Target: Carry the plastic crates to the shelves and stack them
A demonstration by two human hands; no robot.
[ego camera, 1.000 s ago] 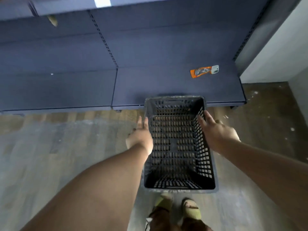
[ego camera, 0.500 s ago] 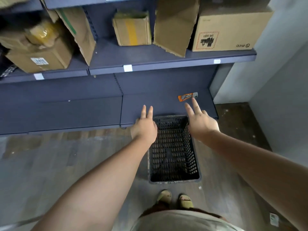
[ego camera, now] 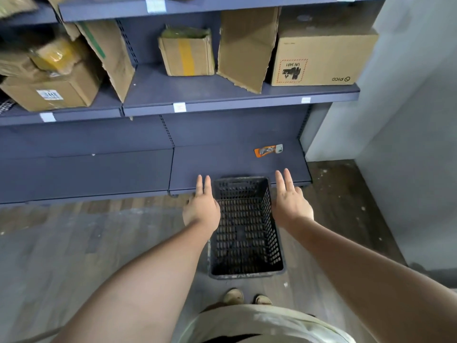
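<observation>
Blue-grey metal shelving [ego camera: 222, 167] fills the back; cardboard boxes [ego camera: 321, 58] on the middle tier. Black plastic crate [ego camera: 244, 231] sits on the wood-look floor [ego camera: 74, 243], far end against the bottom shelf's front edge. Open top, perforated walls and base, nothing inside, rim scuffed pale. Left hand [ego camera: 201, 209] and right hand [ego camera: 291, 204] hover either side of it, fingers straight and released, gripping nothing. Small orange packet [ego camera: 268, 150] lies on the bottom shelf.

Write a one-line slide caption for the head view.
Both open hands, left hand and right hand, flank an empty black crate standing on the floor before the bottom shelf.
</observation>
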